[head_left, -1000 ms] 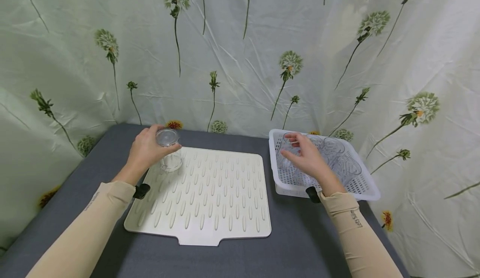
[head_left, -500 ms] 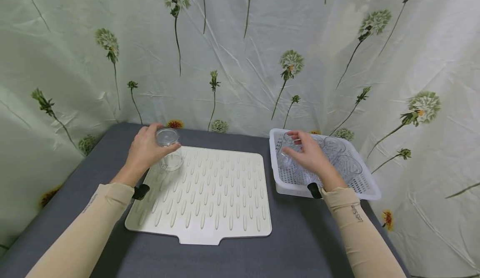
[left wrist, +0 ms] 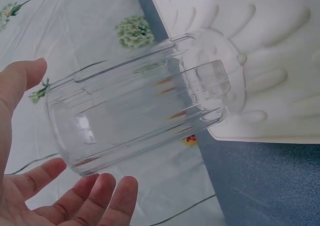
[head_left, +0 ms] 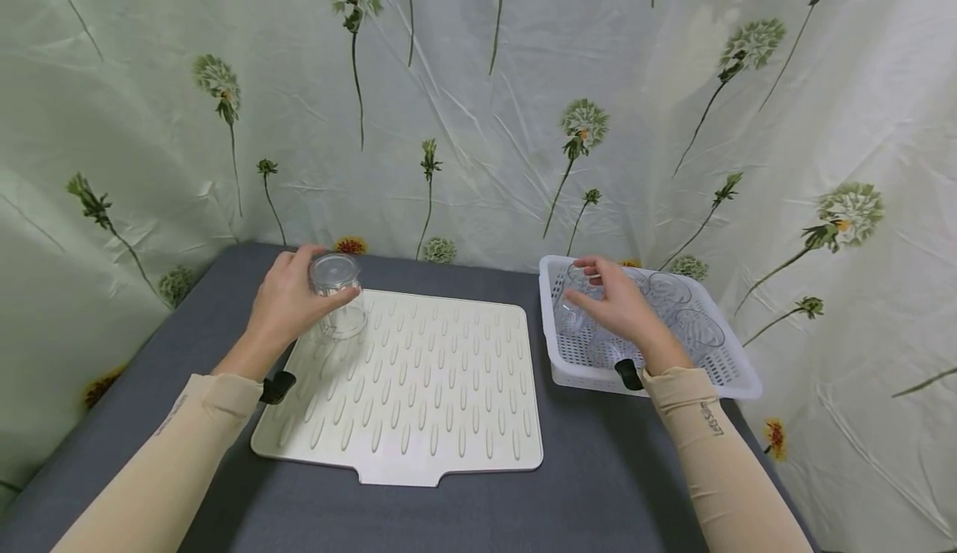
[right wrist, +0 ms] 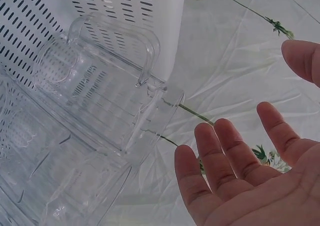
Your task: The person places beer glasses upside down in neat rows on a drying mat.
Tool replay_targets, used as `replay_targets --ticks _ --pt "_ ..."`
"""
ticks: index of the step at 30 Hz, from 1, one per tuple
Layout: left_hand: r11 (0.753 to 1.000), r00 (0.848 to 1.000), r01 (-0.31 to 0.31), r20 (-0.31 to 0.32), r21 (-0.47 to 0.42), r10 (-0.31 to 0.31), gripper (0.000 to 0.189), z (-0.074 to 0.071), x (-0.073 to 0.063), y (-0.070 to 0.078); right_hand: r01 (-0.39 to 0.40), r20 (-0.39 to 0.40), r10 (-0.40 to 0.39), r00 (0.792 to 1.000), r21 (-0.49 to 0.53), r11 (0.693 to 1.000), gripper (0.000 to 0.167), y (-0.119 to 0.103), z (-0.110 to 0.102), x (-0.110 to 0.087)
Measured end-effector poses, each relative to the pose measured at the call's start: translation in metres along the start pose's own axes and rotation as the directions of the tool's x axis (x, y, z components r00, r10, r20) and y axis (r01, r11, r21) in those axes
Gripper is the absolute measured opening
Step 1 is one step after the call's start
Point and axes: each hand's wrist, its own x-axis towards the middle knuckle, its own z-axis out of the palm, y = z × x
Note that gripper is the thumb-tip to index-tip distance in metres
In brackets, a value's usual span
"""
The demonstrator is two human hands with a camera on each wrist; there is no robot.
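Note:
A clear glass cup (head_left: pixel 340 297) stands upside down on the far left corner of the cream ridged mat (head_left: pixel 419 387). My left hand (head_left: pixel 287 300) is around its upturned base, thumb in front and fingers behind. In the left wrist view, gaps show between the cup and the loosely spread left fingers (left wrist: pixel 95 201). My right hand (head_left: pixel 620 308) hovers over the white basket (head_left: pixel 728 379), its fingers relaxed and holding nothing. Near it in the right wrist view lies a clear glass mug (right wrist: pixel 110 93) with a squared handle, apart from the fingers.
Several clear glass vessels (head_left: pixel 695 329) lie in the basket, partly behind the right hand. A dark grey cloth (head_left: pixel 583 470) covers the table under mat and basket. A flowered white curtain (head_left: pixel 463 105) hangs close behind the table.
My left wrist has drawn back very slightly beside the cup, which stays in place. My right hand has shifted slightly forward over the basket.

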Motion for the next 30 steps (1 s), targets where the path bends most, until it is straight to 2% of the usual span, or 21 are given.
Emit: replay_targets --ticks 9,22,30 --pt "1.0 0.999 -0.022 -0.043 -0.015 0.021 0.082 -0.008 -0.009 0.0 -0.018 0.009 0.018 1.0 -0.011 1.0 0.063 0.002 -0.001 0.007" --pt "0.998 0.998 -0.044 -0.056 -0.042 0.041 0.079 -0.011 -0.024 0.005 -0.049 0.034 0.049 0.998 -0.026 0.998 0.067 0.004 -0.006 0.012" --pt "0.997 0.999 -0.01 -0.036 -0.081 0.007 0.078 -0.015 -0.036 0.006 -0.042 0.035 0.045 0.998 -0.062 0.997 0.067 0.008 -0.009 0.018"
